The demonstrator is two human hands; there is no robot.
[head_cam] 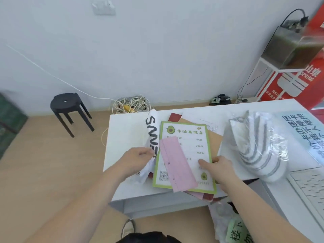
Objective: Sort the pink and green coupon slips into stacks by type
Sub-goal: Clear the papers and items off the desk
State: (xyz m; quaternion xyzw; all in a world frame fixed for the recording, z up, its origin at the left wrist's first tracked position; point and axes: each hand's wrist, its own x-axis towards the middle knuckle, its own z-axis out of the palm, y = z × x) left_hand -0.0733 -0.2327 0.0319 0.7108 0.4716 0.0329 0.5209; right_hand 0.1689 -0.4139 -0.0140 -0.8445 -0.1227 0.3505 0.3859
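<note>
The pink slips [177, 165] are lying between the hands, fanned in a loose, slanted overlap on top of a green-bordered sheet [189, 137], with their near ends reaching past its lower edge toward the person. The left hand [138, 159] is pinching a white printed paper [151, 135] with bold black letters, which is curling up and away beyond its fingertips. The right hand [218, 168] is gripping the right edge of the green-bordered sheet, thumb lying flat on its face and fingers seemingly curling over the margin. The two hands are sitting well apart, one on either side of the pile. The slips are showing as long, narrow rectangles of thin matte paper, very light and floppy, so they are likely going to slide over one another and over the smoother-looking sheet. Pinching them at a short end, or pressing down and dragging them off the sheet's edge, is probably going to give the surest hold. The sheet is looking stiffer, perhaps laminated, though I cannot tell for sure. More pink is peeking from under its near edge. Beyond the right hand a brown card [213, 142] is lying beneath the sheet, and to the right of that hand a plastic-wrapped striped cloth [254, 146], crinkly and soft, is resting on the white tabletop [126, 134].
</note>
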